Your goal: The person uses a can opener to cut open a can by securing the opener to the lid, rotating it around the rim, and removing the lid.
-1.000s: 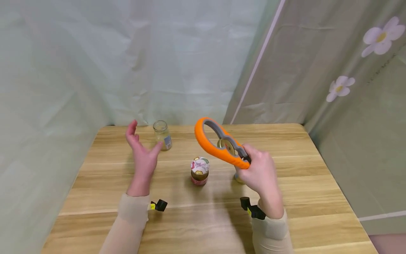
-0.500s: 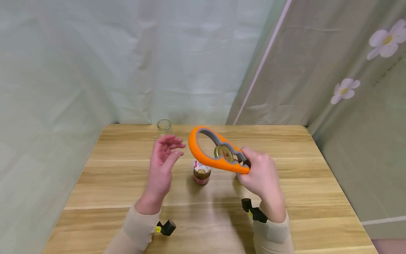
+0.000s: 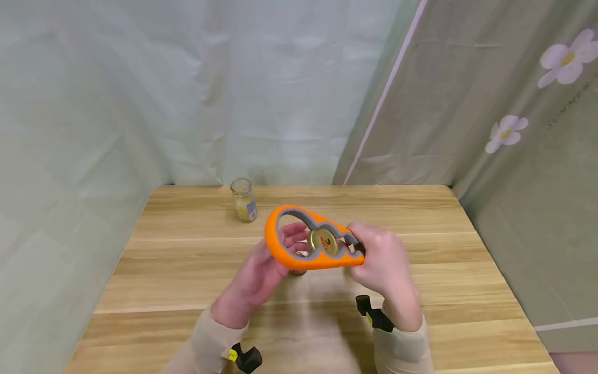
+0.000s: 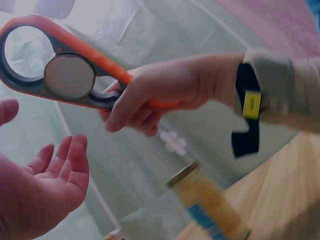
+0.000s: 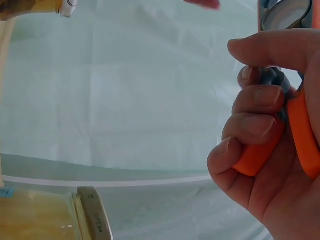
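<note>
My right hand (image 3: pixel 384 259) grips the handles of an orange and grey jar opener (image 3: pixel 272 236), held above the table. A round gold lid (image 3: pixel 325 242) sits wedged in the opener's inner notches. Palm up, my left hand (image 3: pixel 256 275) reaches behind the opener's wide loop, its loosely bent fingers showing through; in the left wrist view it is apart from the lid. Mostly hidden behind the opener is a small jar (image 3: pixel 298 272). A lidded jar of yellowish contents (image 4: pixel 202 195) stands below my right hand, which hides it in the head view.
A lidless glass jar (image 3: pixel 244 205) with some yellow contents and a blue label stands at the back left of the wooden table (image 3: pixel 448 291). Pale curtains (image 3: pixel 280 93) hang right behind the table's far edge.
My left hand has moved right from beside the lidless jar to behind the opener. The opener, with the lid in it, has come down and left slightly and lies more level.
</note>
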`<state>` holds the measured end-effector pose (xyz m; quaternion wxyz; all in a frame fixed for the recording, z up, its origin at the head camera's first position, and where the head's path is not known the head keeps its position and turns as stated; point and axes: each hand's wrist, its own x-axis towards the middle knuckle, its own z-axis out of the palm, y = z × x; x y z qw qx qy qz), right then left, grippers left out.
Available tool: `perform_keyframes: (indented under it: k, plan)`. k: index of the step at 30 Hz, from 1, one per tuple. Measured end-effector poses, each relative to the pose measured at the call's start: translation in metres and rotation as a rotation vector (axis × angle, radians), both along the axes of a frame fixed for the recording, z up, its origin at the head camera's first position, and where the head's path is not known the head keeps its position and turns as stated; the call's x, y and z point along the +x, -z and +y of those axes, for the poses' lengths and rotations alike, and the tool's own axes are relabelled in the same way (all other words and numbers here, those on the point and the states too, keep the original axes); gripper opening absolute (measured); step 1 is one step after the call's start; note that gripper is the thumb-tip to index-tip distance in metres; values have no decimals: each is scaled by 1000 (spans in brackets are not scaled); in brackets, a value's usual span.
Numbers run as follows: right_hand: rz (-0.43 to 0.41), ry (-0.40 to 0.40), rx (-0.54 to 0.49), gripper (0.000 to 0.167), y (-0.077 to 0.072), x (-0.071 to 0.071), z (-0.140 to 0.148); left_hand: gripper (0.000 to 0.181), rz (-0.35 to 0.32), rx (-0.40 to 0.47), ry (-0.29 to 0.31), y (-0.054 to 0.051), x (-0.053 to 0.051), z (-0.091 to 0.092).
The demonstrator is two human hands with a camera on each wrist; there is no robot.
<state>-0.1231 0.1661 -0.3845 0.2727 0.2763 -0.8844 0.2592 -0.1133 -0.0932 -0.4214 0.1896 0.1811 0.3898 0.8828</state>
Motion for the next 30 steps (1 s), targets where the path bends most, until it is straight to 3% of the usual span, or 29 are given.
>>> perform_keyframes:
  k: [4,6,9,12,15,22,30]
  plan:
    - [43,-38,-11,23,0,-1,-3,61,-113,8,104,2,5,3]
    - [51,-56,-8,23,1,-1,-3,61,-157,54,160,4,7,5]
    - [63,-77,1,23,2,0,-5,52,-166,158,245,7,10,9]
    - [71,-86,8,22,2,1,-6,44,-136,212,293,8,11,12]
    - [78,-89,11,22,1,0,-7,44,-95,211,301,6,11,15]
    - [75,-106,19,24,2,0,-10,61,136,142,282,-4,6,25]
    - [75,-107,26,26,3,0,-11,60,90,131,313,-1,9,22]
